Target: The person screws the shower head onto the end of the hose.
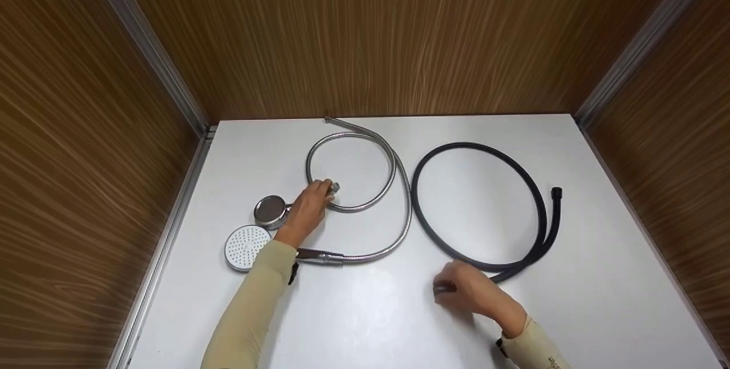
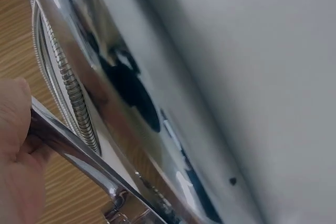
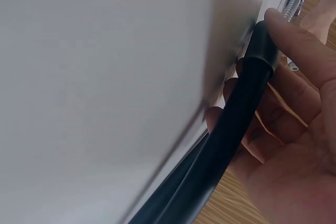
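My left hand [image 1: 308, 209] grips the handle of a chrome shower head [image 1: 270, 211]; the metal end [image 1: 335, 187] of the handle pokes out past the fingertips. In the left wrist view, the fingers are round the shiny handle [image 2: 79, 148]. Toward the front right, my right hand [image 1: 470, 292] holds one end of a black shower hose [image 1: 419, 209]. Its thumb and fingers pinch the black end fitting [image 3: 261, 48] in the right wrist view. The hose lies in a loop, its other end fitting [image 1: 556, 193] lying at the right.
A second shower head [image 1: 246, 247] with a white dotted face lies by my left forearm, its handle joined to a silver metal hose [image 1: 408, 209]. That hose loops back to a loose end [image 1: 328, 120] at the white table's [image 1: 365, 323] far edge. Wood-grain panels [image 1: 365, 38] surround the table.
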Tool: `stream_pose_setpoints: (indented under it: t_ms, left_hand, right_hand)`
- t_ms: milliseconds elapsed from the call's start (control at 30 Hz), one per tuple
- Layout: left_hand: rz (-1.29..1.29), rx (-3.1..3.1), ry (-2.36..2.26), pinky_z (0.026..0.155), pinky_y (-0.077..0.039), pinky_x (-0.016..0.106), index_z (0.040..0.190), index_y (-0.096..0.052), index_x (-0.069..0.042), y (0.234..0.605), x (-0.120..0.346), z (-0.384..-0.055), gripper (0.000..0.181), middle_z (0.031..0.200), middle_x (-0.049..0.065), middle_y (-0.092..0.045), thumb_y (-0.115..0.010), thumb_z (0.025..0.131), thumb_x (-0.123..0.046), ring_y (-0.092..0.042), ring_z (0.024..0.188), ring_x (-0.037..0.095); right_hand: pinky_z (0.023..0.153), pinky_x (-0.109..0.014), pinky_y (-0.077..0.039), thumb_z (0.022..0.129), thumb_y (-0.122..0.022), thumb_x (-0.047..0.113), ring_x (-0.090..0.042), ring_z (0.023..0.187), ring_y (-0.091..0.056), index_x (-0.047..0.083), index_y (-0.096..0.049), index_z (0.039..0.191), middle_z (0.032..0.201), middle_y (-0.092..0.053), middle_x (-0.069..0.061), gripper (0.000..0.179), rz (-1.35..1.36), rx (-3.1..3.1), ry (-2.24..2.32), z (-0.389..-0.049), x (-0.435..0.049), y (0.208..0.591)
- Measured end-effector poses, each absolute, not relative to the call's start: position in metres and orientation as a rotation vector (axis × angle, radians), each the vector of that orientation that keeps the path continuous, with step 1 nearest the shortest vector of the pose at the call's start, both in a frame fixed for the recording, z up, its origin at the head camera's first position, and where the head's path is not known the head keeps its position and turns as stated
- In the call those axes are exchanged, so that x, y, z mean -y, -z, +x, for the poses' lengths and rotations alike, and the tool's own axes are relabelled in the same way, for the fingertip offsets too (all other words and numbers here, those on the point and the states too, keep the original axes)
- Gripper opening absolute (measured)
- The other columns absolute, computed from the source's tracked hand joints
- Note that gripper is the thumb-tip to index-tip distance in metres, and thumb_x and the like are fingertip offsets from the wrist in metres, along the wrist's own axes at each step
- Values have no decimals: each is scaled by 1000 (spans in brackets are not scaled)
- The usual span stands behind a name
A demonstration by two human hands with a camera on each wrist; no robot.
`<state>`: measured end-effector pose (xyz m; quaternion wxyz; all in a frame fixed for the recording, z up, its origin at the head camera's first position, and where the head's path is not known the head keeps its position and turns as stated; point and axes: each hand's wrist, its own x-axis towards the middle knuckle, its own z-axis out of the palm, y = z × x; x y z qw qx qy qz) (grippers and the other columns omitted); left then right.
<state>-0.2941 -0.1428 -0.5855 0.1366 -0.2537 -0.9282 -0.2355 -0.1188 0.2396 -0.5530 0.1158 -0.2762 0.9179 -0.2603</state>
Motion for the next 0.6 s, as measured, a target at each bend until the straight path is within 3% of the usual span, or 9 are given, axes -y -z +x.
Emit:
stream_pose_setpoints:
  t_ms: [300, 467, 600]
  left_hand:
    - [-844, 2733, 450, 86, -59, 48, 132, -58, 2, 574, 134, -287, 31, 107, 17, -62, -56, 109, -19, -66, 93, 36]
    - [-940, 2752, 285, 85, -56, 45, 137, -54, -4, 558, 120, -278, 33, 110, 14, -60, -48, 113, -25, -62, 94, 30]
    - [-1030, 2715, 247, 83, -54, 41, 134, -55, -6, 551, 110, -268, 29, 111, 12, -60, -51, 112, -24, -61, 96, 27]
  right_hand:
    - [70, -27, -49, 86, -84, 10, -5, 77, -53, 15, -72, 89, 83, -63, 7, 13, -798, -2715, 859, -118, -239, 556]
    - [71, -29, -53, 91, -81, 11, -6, 80, -57, 13, -74, 98, 88, -65, 5, 11, -851, -2793, 904, -120, -237, 558]
    - [73, -30, -56, 94, -79, 13, -6, 82, -60, 11, -74, 105, 92, -69, 5, 13, -856, -2830, 912, -123, -234, 559]
